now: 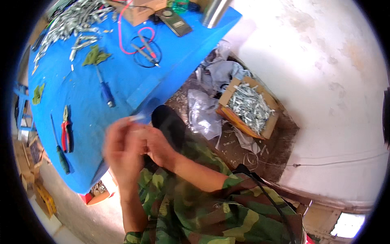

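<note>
My left hand (124, 144) and my right hand (160, 148) meet over my lap, just off the edge of the blue-covered table (122, 85). Motion smears the left one, but its fingers look curled and closed. The right fingers are pinched against it. A small, pale, blurred piece (138, 117) sticks out at the fingertips; its kind cannot be made out. On the table nearby lie a blue-handled screwdriver (106, 94), red-and-black pliers (66, 132) and a green-handled screwdriver (62, 159).
A heap of small metallic parts (77, 22) covers the far left of the table. Test leads (148, 51), a dark handheld device (175, 22) and a steel cylinder (216, 13) lie further back. Right, a carton (268, 132) full of similar parts stands beside plastic bags (203, 114) and a wall.
</note>
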`<state>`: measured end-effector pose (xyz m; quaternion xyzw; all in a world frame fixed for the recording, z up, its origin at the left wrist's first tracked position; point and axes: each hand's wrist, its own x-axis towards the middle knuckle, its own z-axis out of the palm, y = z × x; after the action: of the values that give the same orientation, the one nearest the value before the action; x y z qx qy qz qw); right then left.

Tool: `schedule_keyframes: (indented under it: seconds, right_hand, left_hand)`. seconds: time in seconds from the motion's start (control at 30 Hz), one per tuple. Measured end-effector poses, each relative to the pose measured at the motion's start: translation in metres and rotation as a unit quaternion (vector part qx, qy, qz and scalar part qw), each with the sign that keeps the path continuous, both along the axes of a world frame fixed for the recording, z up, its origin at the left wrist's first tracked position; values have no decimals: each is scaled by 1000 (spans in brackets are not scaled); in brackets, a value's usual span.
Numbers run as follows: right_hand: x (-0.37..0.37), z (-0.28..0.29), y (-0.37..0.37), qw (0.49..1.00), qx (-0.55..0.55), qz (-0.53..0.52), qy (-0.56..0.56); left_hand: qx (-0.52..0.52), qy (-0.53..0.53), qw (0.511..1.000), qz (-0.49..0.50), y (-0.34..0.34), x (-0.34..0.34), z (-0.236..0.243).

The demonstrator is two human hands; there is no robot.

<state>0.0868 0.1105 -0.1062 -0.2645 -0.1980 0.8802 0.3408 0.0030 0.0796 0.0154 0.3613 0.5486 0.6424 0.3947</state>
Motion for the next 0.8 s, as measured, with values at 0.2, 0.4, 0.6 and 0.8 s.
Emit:
schedule_keyframes:
  seconds: [0.2,0.4,0.6,0.8]
  right_hand:
    - [22,27,7,995,22,-84,-58]
    - [24,50,11,982,57,-104,-145]
    - [15,51,16,968,141,-134,-161]
    - [-7,57,25,943,226,-131,-204]
  left_hand:
    - [3,120,993,-19,8,31,20]
    - [-82,218,971,51,-20,-38,-21]
    - [-93,438,875,182,-33,-118,-32]
    - [-126,643,713,250,-19,-195,-31]
